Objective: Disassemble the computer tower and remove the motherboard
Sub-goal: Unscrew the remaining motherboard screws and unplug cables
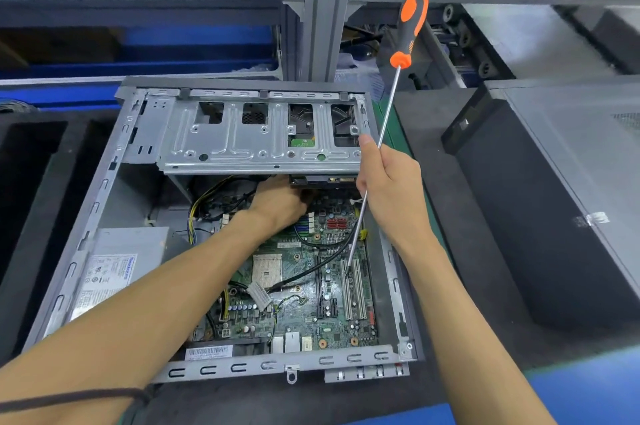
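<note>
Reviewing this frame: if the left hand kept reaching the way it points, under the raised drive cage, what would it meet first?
Probably the black drive hanging under the drive cage; the left hand already reaches its underside, fingers hidden. Depth there is unclear.

motherboard [304,289] in case [104,182] | drive cage [256,133] behind | power supply [114,268] left

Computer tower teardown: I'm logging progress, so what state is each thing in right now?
Computer tower: lying flat, side panel off.
Drive cage: tilted up.
Motherboard: still inside, cables attached.
Screwdriver: held by its shaft, tip down.
Right hand: grips the screwdriver.
Left hand: reaching under the cage; fingers hidden.
</note>
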The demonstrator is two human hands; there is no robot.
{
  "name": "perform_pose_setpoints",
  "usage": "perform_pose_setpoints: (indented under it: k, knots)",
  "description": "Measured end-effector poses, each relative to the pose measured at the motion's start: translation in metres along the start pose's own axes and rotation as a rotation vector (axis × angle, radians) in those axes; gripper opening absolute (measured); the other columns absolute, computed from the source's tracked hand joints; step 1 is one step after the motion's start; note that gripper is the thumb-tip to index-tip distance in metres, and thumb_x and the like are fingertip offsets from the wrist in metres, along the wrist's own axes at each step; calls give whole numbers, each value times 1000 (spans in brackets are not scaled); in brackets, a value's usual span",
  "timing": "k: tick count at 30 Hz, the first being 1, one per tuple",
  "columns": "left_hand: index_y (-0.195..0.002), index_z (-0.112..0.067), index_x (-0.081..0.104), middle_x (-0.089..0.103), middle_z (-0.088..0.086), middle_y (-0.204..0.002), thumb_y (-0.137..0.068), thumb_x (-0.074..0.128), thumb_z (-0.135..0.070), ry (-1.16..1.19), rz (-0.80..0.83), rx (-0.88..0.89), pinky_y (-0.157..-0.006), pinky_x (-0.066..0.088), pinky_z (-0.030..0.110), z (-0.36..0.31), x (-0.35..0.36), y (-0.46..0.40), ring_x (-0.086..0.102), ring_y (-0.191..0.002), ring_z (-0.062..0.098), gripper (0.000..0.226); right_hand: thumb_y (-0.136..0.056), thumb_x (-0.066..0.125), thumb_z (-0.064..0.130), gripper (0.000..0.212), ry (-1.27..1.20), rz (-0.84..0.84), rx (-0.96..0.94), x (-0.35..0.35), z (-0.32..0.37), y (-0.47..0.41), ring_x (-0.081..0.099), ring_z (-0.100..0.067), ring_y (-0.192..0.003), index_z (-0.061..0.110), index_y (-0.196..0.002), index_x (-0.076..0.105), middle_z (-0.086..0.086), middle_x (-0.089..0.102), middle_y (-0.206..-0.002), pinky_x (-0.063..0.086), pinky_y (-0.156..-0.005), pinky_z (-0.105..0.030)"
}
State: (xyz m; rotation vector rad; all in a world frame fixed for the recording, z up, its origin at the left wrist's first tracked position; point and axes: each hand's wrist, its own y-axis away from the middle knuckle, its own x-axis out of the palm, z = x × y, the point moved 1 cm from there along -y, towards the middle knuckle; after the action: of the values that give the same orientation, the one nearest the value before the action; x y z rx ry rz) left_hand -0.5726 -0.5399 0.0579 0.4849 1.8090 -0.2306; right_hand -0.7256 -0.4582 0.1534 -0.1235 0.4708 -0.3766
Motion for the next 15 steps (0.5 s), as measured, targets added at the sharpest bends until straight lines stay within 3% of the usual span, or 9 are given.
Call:
perform_pose_setpoints:
  k: [2, 5, 9, 12, 15]
  knots:
    - [-105, -16, 69, 73, 4, -93, -101, 44, -43, -9, 61, 4, -79, 53, 31, 3, -2, -3, 67, -81, 23, 37, -108, 43, 33, 62, -14, -5, 3, 0, -2, 0, 40, -5, -44, 14, -50, 37, 9, 42, -42, 33, -49, -17]
    - [-96, -11, 72, 69, 5, -77, -105, 40, -38, -33, 211, 9, -86, 50, 29, 4, -4, -6, 68, -81, 22, 43, -108, 43, 33, 60, -58, -22, 11, 0, -3, -1, 39, -5, -44, 13, -52, 37, 9, 41, -43, 34, -50, -18]
    - [-102, -13, 69, 71, 4, -84, -103, 41, -34, -34, 197, 2, -74, 44, 25, 2, -3, -9, 62, -72, 18, 35, -108, 41, 35, 61, -125, -58, 36, -2, -3, 0, 36, -12, -46, 3, -55, 36, 4, 37, -46, 36, -53, -29]
    - [-90, -9, 64, 61, 3, -74, -98, 45, -26, 68, 272, -89, -57, 37, 22, -7, -2, -7, 51, -59, 13, 27, -107, 41, 36, 59, -196, -57, 74, -4, -1, -1, 35, -17, -47, 10, -55, 32, -7, 34, -47, 33, -51, -27]
    - [-101, -10, 63, 56, 3, -84, -104, 31, -37, 13, 398, -59, -68, 39, 25, -16, 1, -3, 47, -60, 9, 42, -107, 42, 35, 60, -274, -68, 132, -9, -2, -1, 36, -22, -46, 19, -51, 34, -15, 37, -50, 37, -52, -33]
